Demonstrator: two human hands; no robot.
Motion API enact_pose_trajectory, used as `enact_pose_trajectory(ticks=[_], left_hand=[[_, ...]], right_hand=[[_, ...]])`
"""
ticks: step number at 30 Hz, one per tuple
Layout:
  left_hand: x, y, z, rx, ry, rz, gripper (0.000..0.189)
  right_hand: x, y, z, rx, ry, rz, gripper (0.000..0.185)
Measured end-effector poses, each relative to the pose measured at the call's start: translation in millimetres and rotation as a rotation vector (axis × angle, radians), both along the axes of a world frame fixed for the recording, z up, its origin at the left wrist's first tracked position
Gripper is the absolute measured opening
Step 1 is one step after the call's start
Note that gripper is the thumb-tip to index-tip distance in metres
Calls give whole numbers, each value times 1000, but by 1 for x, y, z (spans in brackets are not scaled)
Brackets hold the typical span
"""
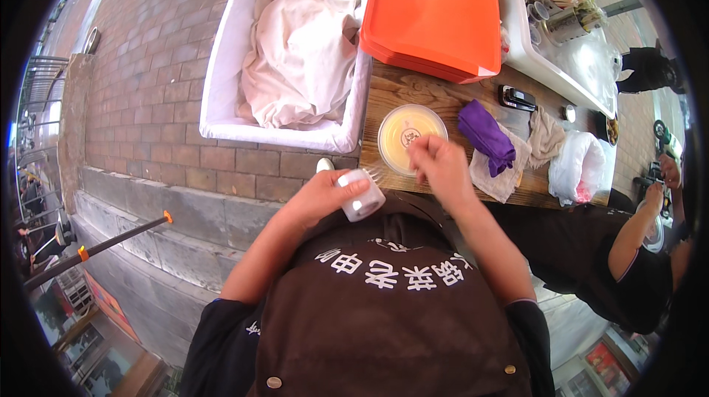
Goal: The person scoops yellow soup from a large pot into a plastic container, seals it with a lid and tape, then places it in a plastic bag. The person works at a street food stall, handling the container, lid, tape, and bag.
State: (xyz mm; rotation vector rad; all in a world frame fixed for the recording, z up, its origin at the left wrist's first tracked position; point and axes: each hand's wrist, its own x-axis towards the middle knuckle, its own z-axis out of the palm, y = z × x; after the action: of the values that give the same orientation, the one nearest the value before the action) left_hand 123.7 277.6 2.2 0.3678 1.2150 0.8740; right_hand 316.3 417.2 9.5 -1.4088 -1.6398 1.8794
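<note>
My left hand is closed around a roll of clear tape, held in front of the apron just off the table's near left corner. Over the near edge of a round lidded container with pale yellow contents hovers my right hand, its fingers bent and blurred; whether a thin piece is between them cannot be told. The container rests on the wooden table and bears a printed mark. Right of it lie a purple cloth and a beige cloth, partly overlapping.
Orange trays are stacked at the table's back, beside a fabric-lined bin holding cloth. A black stapler, a white tub of supplies and a plastic-bag-lined container are to the right. Another person's arm is at far right.
</note>
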Motion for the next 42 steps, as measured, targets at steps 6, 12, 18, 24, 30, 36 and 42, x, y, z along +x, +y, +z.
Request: enact_pose_trajectory(ticks=[6,12,18,24,30,36,42], left_hand=[[-35,34,-70,-188,-156,346,45],[-47,75,-117,-323,-225,350,41],[-45,99,-126,-426,-209,283,42],[-44,104,-127,-426,-199,213,45],[-49,102,-134,-464,-202,117,53],[-41,95,-131,-470,-133,44,42],[-35,87,-128,-468,-212,72,38]], right_hand=[[-16,114,-60,185,-255,-94,15],[1,156,-102,61,-289,-179,15],[19,168,-118,-37,-310,-230,12],[41,155,-108,-190,-289,-280,9],[56,129,-100,-282,-206,-335,9],[65,107,-98,-370,-75,-441,8],[65,81,-101,-457,18,-550,10]])
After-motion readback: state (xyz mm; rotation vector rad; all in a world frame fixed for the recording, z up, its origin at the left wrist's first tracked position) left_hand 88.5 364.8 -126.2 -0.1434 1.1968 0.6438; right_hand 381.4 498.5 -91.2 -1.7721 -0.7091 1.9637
